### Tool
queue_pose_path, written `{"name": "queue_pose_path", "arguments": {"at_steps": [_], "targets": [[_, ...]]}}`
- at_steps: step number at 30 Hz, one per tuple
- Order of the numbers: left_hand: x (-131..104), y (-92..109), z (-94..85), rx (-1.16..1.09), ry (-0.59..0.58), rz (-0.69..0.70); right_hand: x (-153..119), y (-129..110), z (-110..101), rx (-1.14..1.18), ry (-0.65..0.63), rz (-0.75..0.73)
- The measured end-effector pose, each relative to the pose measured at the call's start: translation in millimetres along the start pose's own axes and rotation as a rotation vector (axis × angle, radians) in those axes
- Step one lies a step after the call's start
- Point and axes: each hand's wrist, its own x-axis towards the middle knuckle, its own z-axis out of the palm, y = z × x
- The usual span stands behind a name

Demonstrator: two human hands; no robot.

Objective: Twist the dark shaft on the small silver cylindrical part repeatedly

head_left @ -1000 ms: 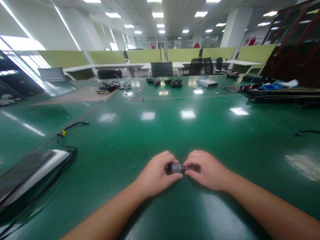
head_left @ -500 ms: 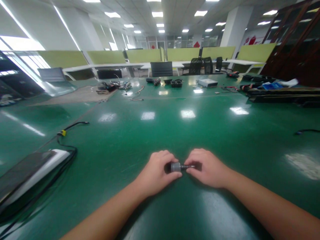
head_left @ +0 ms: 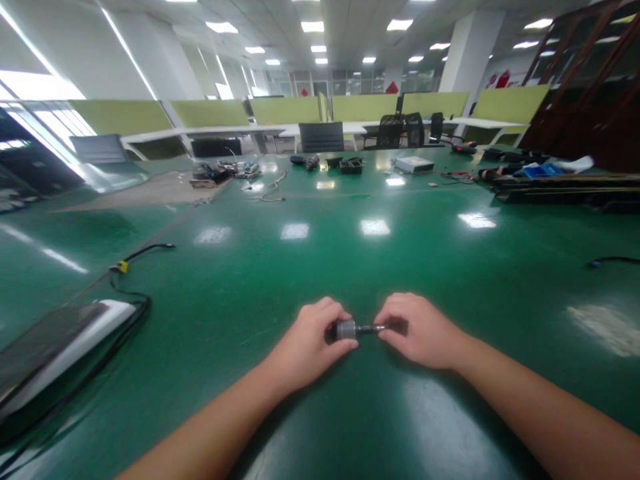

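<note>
My left hand (head_left: 320, 337) is closed around a short grey metal cylinder (head_left: 346, 330), its fingers over the far side and thumb on the near side. A thin dark rod (head_left: 369, 329) runs from the cylinder's right end. My right hand (head_left: 415, 330) pinches the rod's far end between thumb and fingers. Both hands are low over the green tabletop (head_left: 320, 273), a small gap apart, with the rod lying level between them. I cannot make out what kind of part the cylinder and rod are.
At left lies a flat black-and-white device (head_left: 65, 347) with black cables (head_left: 145, 307). Another cable end (head_left: 595, 264) is at far right. Toward the back are electronic parts (head_left: 225, 172), a silver box (head_left: 414, 165) and a pile of dark panels (head_left: 565, 190).
My right hand has shifted slightly right along the rod, away from the cylinder, so more rod shows between the hands. My left hand keeps its hold, with a small shift left in view.
</note>
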Motion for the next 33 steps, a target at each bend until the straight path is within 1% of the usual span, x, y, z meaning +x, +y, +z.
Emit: {"name": "queue_pose_path", "arguments": {"at_steps": [6,9,11,18,22,25,27,28,33], "targets": [[0,0,0.0,0.0,-0.008,-0.015,-4,13,-13,0.0,-0.021,0.035],[0,1,-0.1,0.001,-0.008,-0.016,-4,22,-18,-0.006,-0.006,0.089],[0,1,0.0,0.005,-0.006,-0.017,-3,25,-20,0.023,-0.005,0.095],[0,-2,0.7,0.016,-0.003,-0.008,-1,21,-21,0.131,-0.077,0.08],[1,-4,2.3,0.018,0.012,0.01,3,8,-10,0.11,-0.084,0.062],[2,-3,3.9,0.011,0.013,0.047,8,-6,6,0.006,-0.043,-0.012],[2,-2,4.3,0.004,0.017,0.057,10,-12,16,-0.083,-0.004,-0.033],[3,-1,4.2,-0.001,0.02,0.055,11,-13,19,-0.089,0.003,-0.036],[3,2,2.7,-0.032,0.016,0.036,8,-12,21,-0.081,0.018,-0.05]]}}
